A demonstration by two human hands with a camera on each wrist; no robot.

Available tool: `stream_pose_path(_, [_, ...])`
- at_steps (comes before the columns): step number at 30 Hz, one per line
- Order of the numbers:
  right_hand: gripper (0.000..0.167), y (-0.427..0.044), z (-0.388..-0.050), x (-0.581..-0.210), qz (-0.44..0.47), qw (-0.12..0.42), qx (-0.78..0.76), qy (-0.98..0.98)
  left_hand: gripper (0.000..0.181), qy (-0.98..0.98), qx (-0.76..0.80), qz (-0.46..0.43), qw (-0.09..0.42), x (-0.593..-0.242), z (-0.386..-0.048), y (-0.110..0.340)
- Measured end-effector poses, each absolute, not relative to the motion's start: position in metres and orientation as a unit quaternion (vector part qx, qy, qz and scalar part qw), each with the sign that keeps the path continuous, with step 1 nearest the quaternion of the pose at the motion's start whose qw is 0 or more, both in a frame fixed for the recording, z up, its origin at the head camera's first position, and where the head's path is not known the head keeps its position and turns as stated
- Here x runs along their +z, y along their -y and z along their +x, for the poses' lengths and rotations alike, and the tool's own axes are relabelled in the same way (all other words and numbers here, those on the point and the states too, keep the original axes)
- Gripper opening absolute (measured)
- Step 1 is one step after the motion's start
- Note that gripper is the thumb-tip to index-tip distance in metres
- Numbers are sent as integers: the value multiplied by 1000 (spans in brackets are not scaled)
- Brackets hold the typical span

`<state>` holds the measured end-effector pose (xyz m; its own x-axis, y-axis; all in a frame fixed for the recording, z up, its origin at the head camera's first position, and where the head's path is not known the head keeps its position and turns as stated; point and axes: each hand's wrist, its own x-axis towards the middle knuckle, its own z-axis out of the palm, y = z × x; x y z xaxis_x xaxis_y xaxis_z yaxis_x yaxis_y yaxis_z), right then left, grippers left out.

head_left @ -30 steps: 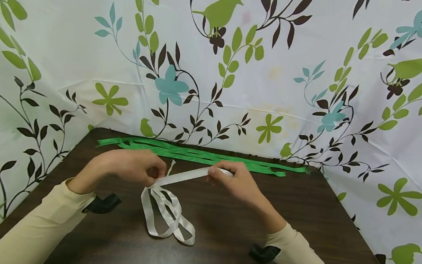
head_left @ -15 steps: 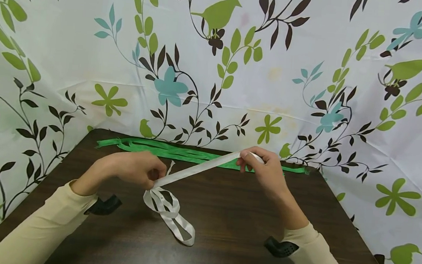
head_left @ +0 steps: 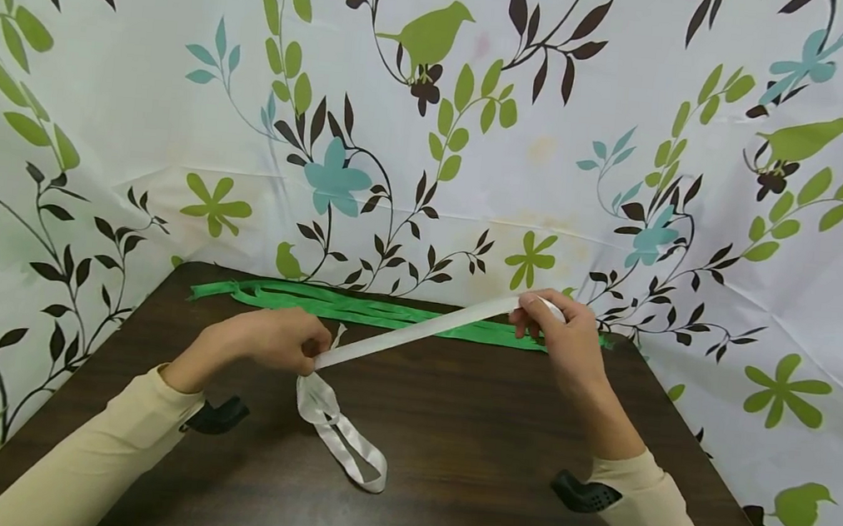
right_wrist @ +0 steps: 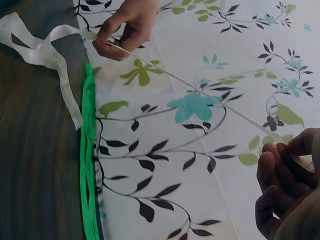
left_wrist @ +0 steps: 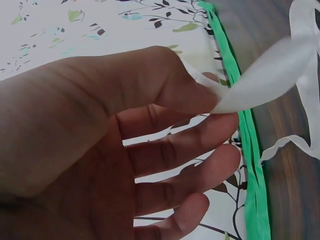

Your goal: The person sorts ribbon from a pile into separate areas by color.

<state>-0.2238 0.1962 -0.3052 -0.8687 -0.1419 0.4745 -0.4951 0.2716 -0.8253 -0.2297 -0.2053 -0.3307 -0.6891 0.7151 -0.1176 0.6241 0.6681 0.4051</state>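
Observation:
A white satin ribbon (head_left: 415,333) stretches straight between my two hands, rising to the right. My left hand (head_left: 275,340) pinches it between thumb and index finger; the left wrist view shows the other fingers of that hand (left_wrist: 187,150) loosely bent. Below this pinch, loose ribbon loops (head_left: 356,449) hang toward the table, and a short frayed end sticks up behind the fingers. Higher and to the right, my right hand (head_left: 566,334) pinches the ribbon near a folded white end. In the right wrist view the taut ribbon (right_wrist: 215,100) appears nearly edge-on.
Several green ribbons (head_left: 357,307) lie lengthwise along the back edge of the dark wooden table (head_left: 463,475). Behind it hangs a white curtain (head_left: 253,123) printed with birds and leaves. Black wrist devices (head_left: 216,416) sit under both sleeves.
My right hand has moved right and up, drawing out a longer straight length of ribbon. The loops below my left hand have become smaller. My left hand has stayed nearly in place.

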Motion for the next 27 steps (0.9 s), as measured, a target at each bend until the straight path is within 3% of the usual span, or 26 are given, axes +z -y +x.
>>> stream_pose_path(12, [32, -240, -226, -299, 160, 228, 624, 730, 10, -910, 167, 361, 116, -327, -235, 223])
stream_pose_path(20, [31, -265, -230, -308, 143, 236, 638, 719, 10, -910, 199, 349, 99, -321, -242, 238])
stream_pose_path(27, [30, -280, -233, -312, 142, 246, 659, 697, 10, -868, 298, 360, 168, -331, -252, 236])
